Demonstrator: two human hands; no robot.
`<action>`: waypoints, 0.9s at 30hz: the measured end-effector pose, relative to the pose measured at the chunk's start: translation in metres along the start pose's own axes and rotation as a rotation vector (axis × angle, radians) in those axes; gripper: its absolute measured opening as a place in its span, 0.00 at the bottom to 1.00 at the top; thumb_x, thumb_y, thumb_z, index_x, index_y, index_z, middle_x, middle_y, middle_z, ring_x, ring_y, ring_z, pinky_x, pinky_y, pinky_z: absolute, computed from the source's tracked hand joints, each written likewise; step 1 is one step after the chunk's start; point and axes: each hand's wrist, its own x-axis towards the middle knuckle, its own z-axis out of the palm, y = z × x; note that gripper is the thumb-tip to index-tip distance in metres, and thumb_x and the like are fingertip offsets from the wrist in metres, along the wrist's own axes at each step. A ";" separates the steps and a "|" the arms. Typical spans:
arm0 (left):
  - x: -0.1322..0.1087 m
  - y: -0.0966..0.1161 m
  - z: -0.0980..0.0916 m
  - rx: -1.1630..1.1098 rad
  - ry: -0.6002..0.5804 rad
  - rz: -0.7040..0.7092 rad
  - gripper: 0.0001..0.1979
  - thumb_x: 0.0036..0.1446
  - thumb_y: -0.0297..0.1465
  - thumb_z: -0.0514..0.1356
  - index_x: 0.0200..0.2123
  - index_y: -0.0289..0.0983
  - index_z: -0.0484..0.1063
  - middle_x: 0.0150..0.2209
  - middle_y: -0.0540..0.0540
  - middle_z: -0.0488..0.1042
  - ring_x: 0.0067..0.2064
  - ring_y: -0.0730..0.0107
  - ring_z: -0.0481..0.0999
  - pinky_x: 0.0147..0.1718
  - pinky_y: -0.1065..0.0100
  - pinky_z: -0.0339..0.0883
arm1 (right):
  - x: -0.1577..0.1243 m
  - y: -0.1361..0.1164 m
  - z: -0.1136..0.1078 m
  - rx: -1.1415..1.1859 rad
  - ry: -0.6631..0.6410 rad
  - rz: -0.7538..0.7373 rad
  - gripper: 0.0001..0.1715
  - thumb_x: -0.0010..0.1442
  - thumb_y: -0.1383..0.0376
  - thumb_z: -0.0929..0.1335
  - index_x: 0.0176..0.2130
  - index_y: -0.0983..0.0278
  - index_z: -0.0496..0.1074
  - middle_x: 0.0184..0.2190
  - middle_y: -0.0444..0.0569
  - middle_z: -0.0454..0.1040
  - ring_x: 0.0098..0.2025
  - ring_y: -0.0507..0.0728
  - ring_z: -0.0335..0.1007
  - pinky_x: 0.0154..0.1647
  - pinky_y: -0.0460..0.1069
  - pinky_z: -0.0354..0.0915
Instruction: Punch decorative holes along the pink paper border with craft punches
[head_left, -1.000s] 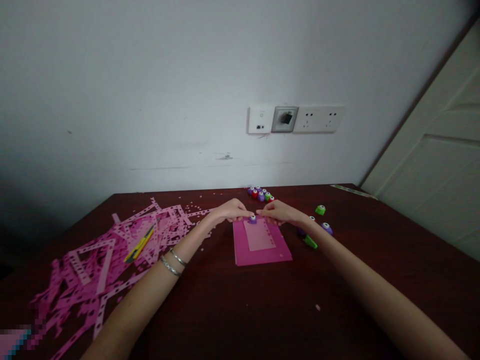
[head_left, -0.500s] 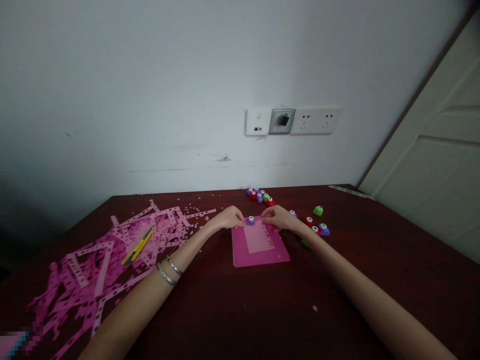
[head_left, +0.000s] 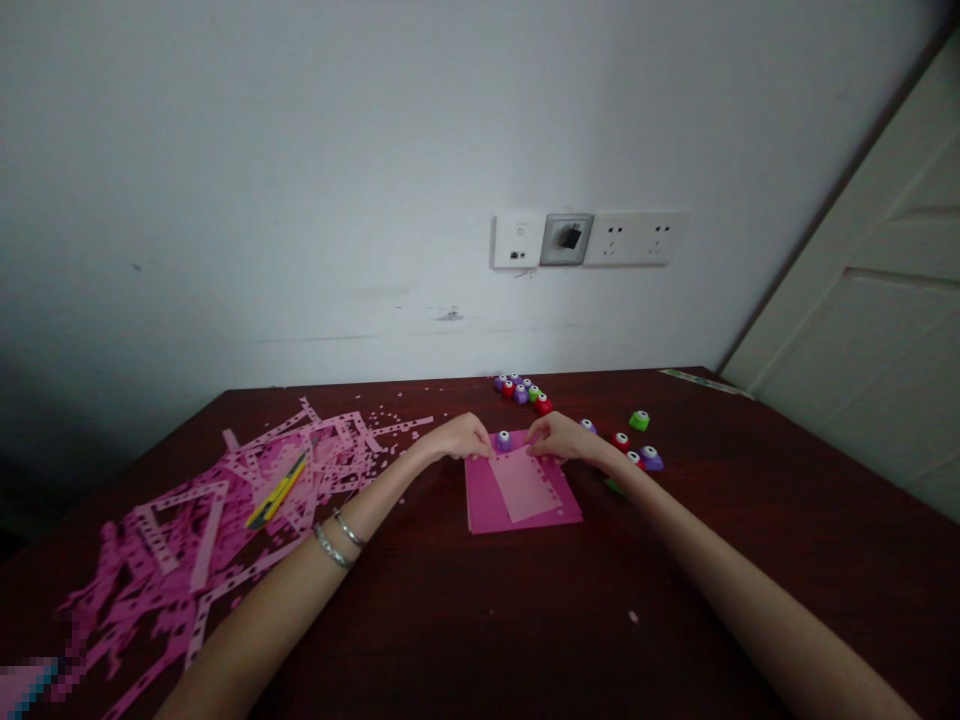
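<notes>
A light pink sheet of paper [head_left: 525, 490] lies slanted over a stack of darker pink paper [head_left: 486, 512]. Small punched holes run along its top and right edges. My left hand [head_left: 466, 437] pinches its upper left corner, fingers closed. At the upper right corner, my right hand [head_left: 559, 438] has thumb and fingers closed on the same sheet. Between the two hands a small purple craft punch [head_left: 503, 442] with a white top stands just beyond the sheet's top edge, apart from it.
Pink paper scraps and punched strips [head_left: 214, 530] spread over the left, with a yellow utility knife [head_left: 276, 492] on them. Several coloured punches [head_left: 521, 392] cluster near the wall; others, including a green punch [head_left: 639, 420], lie right. Wall sockets [head_left: 636, 239] are above the table.
The light pink sheet has slid toward me, away from the purple punch, and turned slightly. Its holed top edge now shows. Both hands keep hold of it.
</notes>
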 end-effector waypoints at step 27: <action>0.004 -0.008 -0.005 -0.005 0.093 0.062 0.11 0.46 0.33 0.54 0.18 0.34 0.68 0.13 0.53 0.61 0.14 0.81 0.56 0.13 0.75 0.47 | 0.008 0.000 0.034 -0.280 0.383 -0.502 0.17 0.52 0.58 0.67 0.40 0.66 0.73 0.38 0.52 0.73 0.41 0.58 0.68 0.45 0.51 0.62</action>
